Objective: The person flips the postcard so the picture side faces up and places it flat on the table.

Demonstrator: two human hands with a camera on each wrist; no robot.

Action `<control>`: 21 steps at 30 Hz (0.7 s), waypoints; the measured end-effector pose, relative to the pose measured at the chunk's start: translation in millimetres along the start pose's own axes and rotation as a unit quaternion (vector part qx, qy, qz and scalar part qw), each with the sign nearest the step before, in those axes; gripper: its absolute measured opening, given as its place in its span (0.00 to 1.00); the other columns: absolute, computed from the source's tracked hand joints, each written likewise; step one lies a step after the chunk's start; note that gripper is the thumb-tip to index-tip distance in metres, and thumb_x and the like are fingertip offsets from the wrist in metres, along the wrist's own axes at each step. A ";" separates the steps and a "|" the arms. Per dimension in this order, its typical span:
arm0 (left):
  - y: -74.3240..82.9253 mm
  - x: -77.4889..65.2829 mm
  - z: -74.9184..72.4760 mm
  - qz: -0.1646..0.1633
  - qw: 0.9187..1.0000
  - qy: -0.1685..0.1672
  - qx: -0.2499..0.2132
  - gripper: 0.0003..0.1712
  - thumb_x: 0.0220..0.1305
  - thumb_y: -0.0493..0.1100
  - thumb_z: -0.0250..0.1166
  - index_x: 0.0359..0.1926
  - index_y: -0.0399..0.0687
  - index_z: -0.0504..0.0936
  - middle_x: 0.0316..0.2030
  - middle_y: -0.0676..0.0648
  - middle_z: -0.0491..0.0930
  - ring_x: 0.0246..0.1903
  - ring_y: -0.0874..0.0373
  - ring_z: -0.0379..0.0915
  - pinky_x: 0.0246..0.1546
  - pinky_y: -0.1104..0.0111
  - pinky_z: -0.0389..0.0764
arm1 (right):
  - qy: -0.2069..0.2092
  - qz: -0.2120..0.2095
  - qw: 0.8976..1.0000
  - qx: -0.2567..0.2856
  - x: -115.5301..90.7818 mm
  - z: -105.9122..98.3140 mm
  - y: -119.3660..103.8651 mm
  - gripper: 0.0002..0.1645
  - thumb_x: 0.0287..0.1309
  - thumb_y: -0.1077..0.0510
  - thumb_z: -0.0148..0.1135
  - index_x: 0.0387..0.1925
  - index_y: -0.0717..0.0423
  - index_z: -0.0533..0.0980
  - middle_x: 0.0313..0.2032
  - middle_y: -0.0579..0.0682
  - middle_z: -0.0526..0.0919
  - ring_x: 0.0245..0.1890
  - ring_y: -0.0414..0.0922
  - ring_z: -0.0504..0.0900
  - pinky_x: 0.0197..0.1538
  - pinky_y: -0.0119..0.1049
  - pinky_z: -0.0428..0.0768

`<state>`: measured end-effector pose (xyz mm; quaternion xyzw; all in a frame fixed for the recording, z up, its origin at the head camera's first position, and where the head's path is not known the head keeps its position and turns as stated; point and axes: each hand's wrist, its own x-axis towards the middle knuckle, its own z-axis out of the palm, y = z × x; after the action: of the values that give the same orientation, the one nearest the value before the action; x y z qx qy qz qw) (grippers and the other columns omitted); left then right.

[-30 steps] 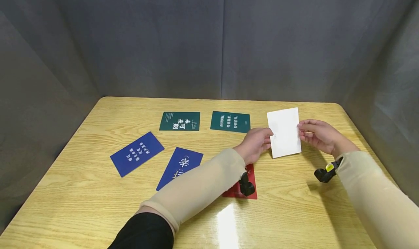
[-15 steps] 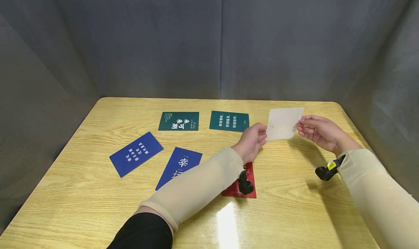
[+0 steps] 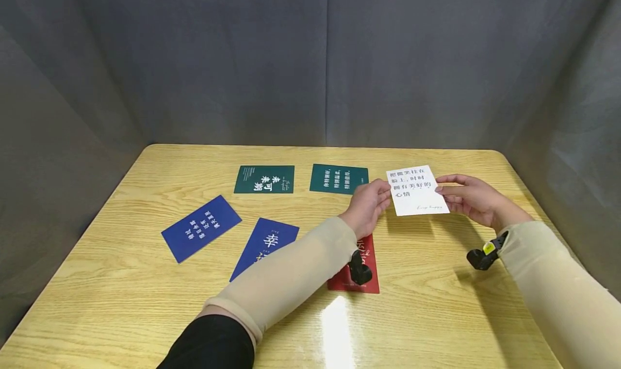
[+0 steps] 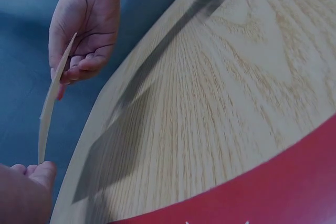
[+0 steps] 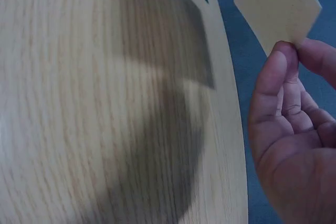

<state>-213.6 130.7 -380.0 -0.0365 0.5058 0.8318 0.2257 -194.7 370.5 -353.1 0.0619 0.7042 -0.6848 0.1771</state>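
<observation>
A white card (image 3: 419, 201) with dark Chinese characters faces up, raised above the right part of the table and casting a shadow below. My right hand (image 3: 475, 201) pinches its right edge between thumb and fingers, as the right wrist view of the card (image 5: 275, 11) also shows. At the left edge, my left hand (image 3: 367, 204) pinches it with the fingertips. Seen nearly edge-on in the left wrist view, the card (image 4: 48, 111) looks slightly bowed. Under my left wrist lies a red card (image 3: 366, 266), partly hidden by the arm.
On the wooden table (image 3: 121, 293) lie two green cards, one at centre back (image 3: 335, 179) and another green card (image 3: 264, 179) left of it. A blue card (image 3: 201, 229) lies at left; a second blue card (image 3: 267, 245) is partly under my left sleeve. Grey curtains (image 3: 233, 62) surround the table.
The white card has turned over: its blank side showed before, its printed side shows now. Both hands stay at its edges; my left hand has shifted slightly left and away from me.
</observation>
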 end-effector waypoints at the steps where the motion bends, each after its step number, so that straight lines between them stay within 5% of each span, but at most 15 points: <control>1: -0.3 0.7 -0.5 0.001 1.000 0.002 0.002 0.24 0.61 0.37 0.57 0.58 0.31 0.72 0.58 0.41 0.74 0.60 0.50 0.67 0.61 0.64 0.69 | 0.003 0.003 1.000 -0.014 0.8 0.5 0.7 0.21 0.66 0.63 0.58 0.57 0.61 0.64 0.36 0.45 0.84 0.35 0.39 0.84 0.38 0.32 0.82; 5: -2.1 1.9 -2.6 0.008 1.000 0.001 0.013 0.24 0.61 0.37 0.57 0.58 0.31 0.73 0.57 0.40 0.75 0.59 0.50 0.69 0.61 0.63 0.69 | 0.016 0.009 0.996 -0.085 4.3 1.2 4.5 0.31 0.66 0.60 0.59 0.64 0.65 0.58 0.36 0.41 0.83 0.35 0.37 0.81 0.40 0.32 0.80; 9: -5.5 2.0 -3.2 0.016 0.999 -0.012 0.025 0.23 0.63 0.36 0.56 0.58 0.30 0.73 0.56 0.41 0.75 0.59 0.50 0.69 0.60 0.63 0.70 | 0.038 0.012 0.991 -0.131 7.3 1.2 9.5 0.26 0.66 0.59 0.58 0.60 0.65 0.61 0.34 0.41 0.79 0.34 0.36 0.78 0.39 0.30 0.79; 15: -12.6 1.6 -1.4 0.014 0.999 -0.011 0.037 0.25 0.63 0.35 0.56 0.60 0.29 0.72 0.58 0.42 0.74 0.61 0.51 0.68 0.60 0.63 0.70 | 0.076 0.021 0.986 -0.146 11.4 2.9 14.9 0.21 0.68 0.58 0.56 0.55 0.67 0.65 0.33 0.40 0.78 0.33 0.35 0.77 0.40 0.28 0.80; 21: -17.8 0.6 0.3 0.013 0.997 -0.018 0.068 0.26 0.61 0.36 0.57 0.61 0.32 0.72 0.61 0.44 0.71 0.62 0.50 0.64 0.62 0.62 0.66 | 0.079 0.035 0.985 -0.152 15.9 4.2 19.6 0.28 0.68 0.60 0.55 0.62 0.73 0.60 0.32 0.39 0.79 0.32 0.33 0.78 0.39 0.28 0.80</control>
<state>-206.7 138.0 -394.7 0.0001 0.5573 0.7990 0.2260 -202.3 364.9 -376.9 0.1132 0.8091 -0.5562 0.1523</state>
